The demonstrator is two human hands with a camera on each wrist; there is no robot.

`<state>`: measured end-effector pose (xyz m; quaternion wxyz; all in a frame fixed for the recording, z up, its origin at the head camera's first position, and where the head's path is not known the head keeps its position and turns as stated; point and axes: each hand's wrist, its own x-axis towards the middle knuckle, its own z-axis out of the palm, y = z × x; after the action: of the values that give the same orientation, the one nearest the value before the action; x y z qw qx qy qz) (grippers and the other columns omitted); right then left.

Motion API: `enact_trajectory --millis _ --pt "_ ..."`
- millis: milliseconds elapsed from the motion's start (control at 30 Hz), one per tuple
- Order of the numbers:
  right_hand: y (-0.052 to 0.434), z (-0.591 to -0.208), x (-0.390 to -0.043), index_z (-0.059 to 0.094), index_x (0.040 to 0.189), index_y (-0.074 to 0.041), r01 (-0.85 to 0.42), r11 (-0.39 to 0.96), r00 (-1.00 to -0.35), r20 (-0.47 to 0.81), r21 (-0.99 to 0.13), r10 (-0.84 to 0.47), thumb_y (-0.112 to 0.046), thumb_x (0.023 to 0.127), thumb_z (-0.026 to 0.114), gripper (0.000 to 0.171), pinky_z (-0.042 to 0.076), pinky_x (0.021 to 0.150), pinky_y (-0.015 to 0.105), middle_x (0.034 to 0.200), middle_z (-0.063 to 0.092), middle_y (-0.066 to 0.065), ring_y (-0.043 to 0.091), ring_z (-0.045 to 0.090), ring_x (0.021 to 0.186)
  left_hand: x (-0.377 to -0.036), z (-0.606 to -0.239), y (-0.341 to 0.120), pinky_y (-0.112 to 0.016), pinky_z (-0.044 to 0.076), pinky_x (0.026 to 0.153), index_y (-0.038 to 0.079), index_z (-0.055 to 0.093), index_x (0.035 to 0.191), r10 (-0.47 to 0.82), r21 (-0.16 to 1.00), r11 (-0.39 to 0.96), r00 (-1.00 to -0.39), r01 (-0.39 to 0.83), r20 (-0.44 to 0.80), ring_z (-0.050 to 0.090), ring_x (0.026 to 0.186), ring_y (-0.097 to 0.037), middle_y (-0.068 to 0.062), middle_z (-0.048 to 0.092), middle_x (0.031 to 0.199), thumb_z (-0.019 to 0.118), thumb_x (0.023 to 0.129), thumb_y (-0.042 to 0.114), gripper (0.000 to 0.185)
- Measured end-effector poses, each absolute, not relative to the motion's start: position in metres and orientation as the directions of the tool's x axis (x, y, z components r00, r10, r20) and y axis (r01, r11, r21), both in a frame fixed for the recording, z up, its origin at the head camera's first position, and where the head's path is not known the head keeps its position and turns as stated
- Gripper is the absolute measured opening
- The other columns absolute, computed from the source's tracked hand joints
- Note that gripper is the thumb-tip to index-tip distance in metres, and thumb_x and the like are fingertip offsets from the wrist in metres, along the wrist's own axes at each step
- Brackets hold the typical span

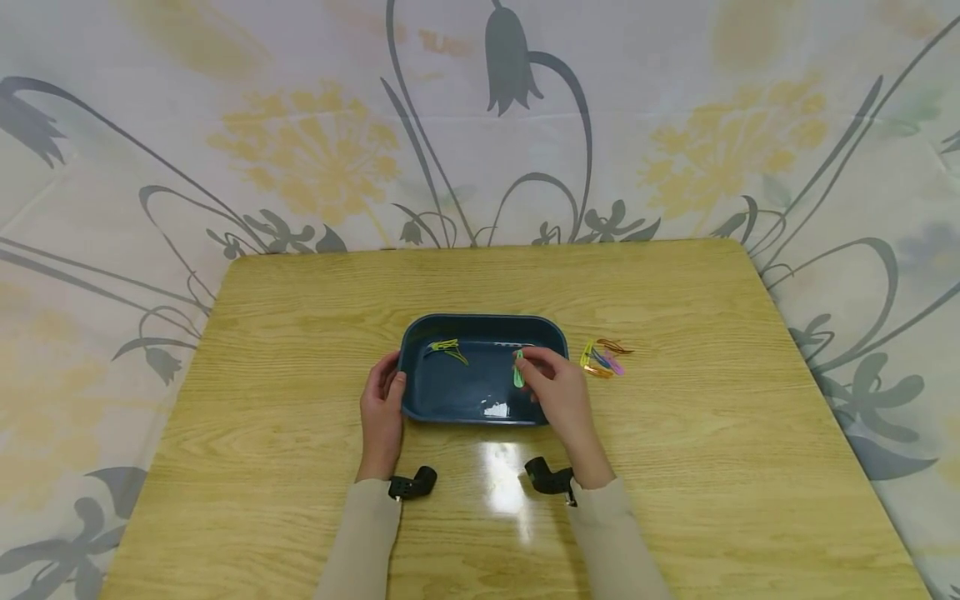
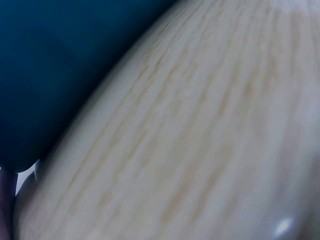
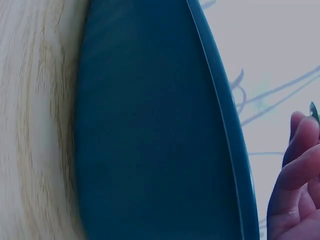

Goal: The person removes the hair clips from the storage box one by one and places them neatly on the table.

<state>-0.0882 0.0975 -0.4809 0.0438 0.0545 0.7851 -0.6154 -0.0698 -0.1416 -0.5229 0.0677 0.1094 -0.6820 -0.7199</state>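
Note:
A dark blue tray (image 1: 420, 392) sits mid-table on the wooden table (image 1: 300, 292). My left hand (image 1: 382, 400) grips its left rim. My right hand (image 1: 551, 387) pinches a green hair clip (image 1: 518, 369) over the tray's right side. A yellow-green clip (image 1: 447, 347) lies inside near the tray's back left. Several coloured clips (image 1: 602, 359) lie in a small pile on the table just right of the tray. The left wrist view shows only the tray's wall (image 2: 45, 70) and the wood (image 2: 200, 140), blurred. In the right wrist view the tray's side (image 3: 150, 140) and my fingers (image 3: 295, 180) appear.
A floral cloth (image 1: 480, 125) hangs behind and around the table. The table's far edge lies a little beyond the tray, and bare wood spreads left, right and in front of it. Black wrist camera mounts (image 1: 411, 484) sit on both sleeves.

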Motion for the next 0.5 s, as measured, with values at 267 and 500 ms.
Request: enact_trajectory --millis 267,500 --pt "0.116 -0.487 -0.081 0.065 0.113 -0.012 0.112 0.131 -0.986 -0.095 -0.985 0.134 -0.028 0.089 0.061 0.030 0.048 0.052 0.029 0.083 0.066 0.004 0.038 0.054 0.067 -0.070 -0.524 -0.142 -0.012 0.039 0.095 0.005 0.046 0.132 -0.248 0.997 -0.061 -0.967 -0.047 -0.061 0.045 0.124 -0.014 -0.005 0.049 0.133 0.049 0.096 0.015 0.038" --pt "0.131 -0.496 -0.077 0.064 0.112 -0.005 0.154 0.009 -0.958 -0.147 -0.988 0.245 -0.026 0.087 0.064 0.032 0.045 0.049 0.019 0.081 0.066 0.001 0.015 0.056 0.061 -0.070 -0.523 -0.142 -0.012 0.039 0.095 0.005 0.046 0.132 -0.246 0.997 -0.058 -0.968 -0.044 -0.057 0.044 0.125 -0.014 -0.004 0.049 0.133 0.049 0.096 0.014 0.037"
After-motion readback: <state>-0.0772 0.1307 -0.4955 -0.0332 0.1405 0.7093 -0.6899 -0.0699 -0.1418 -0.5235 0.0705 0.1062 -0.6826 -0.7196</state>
